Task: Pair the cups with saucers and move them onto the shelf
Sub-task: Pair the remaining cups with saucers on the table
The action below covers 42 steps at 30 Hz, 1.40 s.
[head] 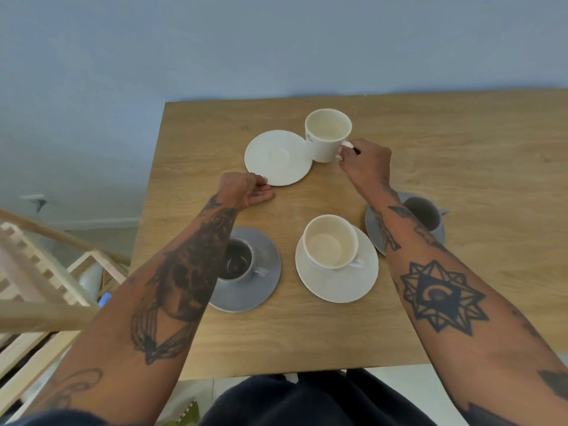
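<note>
A bare white saucer [278, 156] lies at the far middle of the wooden table [461, 179]. My left hand [246, 189] pinches its near rim. Just right of it stands a white cup [327, 135], touching the saucer's edge, and my right hand [365, 162] grips its handle. Nearer me, another white cup [330, 241] sits on a white saucer [338, 281]. A grey cup [238, 259] rests on a grey saucer [261, 290] under my left forearm. Partly hidden by my right forearm, a second grey cup [425, 212] sits on its grey saucer [373, 222].
A pale wooden slatted shelf frame [46, 272] stands to the left of the table, lower than the tabletop. A blue-grey wall runs behind the table's far edge. The table's right half is bare wood.
</note>
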Available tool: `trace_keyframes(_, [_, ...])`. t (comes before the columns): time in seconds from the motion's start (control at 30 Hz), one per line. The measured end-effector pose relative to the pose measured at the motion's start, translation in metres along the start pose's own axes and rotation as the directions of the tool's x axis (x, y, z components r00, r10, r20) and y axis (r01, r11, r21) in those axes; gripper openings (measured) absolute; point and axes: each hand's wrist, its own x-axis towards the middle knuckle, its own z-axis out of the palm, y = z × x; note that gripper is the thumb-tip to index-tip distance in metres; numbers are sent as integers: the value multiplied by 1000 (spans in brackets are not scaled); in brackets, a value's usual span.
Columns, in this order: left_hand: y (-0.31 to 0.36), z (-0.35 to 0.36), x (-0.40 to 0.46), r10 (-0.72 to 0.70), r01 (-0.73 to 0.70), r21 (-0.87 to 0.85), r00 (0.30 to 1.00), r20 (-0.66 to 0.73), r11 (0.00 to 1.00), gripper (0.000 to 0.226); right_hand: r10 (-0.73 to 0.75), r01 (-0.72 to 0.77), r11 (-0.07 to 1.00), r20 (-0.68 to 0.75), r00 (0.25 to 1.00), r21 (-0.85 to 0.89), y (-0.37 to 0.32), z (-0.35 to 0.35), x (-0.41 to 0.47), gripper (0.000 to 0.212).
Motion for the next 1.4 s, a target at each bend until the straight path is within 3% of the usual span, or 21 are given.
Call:
trace_keyframes(0.17, [-3,-25,-2,-25,21,114,999,36,993,10,-109,108,994,93,990,8,-26,33,-19,18])
trace_keyframes(0.43, [-15,-37,-5,-38,34,68,998,53,997,13,-95,91,995,134,986,34,-29,75,-46,23])
trace_keyframes(0.83, [-19,-40,-14,-3,-3,77,998,70,997,16,8,4,998,203,979,-56,-26,75,-45,22])
trace_keyframes(0.9, [-20,-48,-18,42,-53,125,995,89,991,21,11,13,995,234,972,-102,-30,71,-45,15])
trace_keyframes(1.0, [-24,-74,-25,153,-163,286,987,55,944,31,33,28,975,266,963,-220,-40,60,-48,47])
trace_keyframes(1.07, [-29,-97,-33,208,-217,431,976,68,876,36,-32,92,957,214,976,-275,-47,54,-57,55])
trace_keyframes(1.17, [-45,-126,-51,188,-245,513,969,161,823,46,-195,223,950,146,970,-217,-57,56,-88,46])
trace_keyframes(1.27, [-65,-139,-71,203,-289,512,954,219,809,64,-224,277,946,279,934,-168,-58,69,-126,38])
trace_keyframes(1.4, [-82,-143,-86,242,-318,436,944,222,842,75,-43,196,940,472,880,-279,-42,90,-158,45])
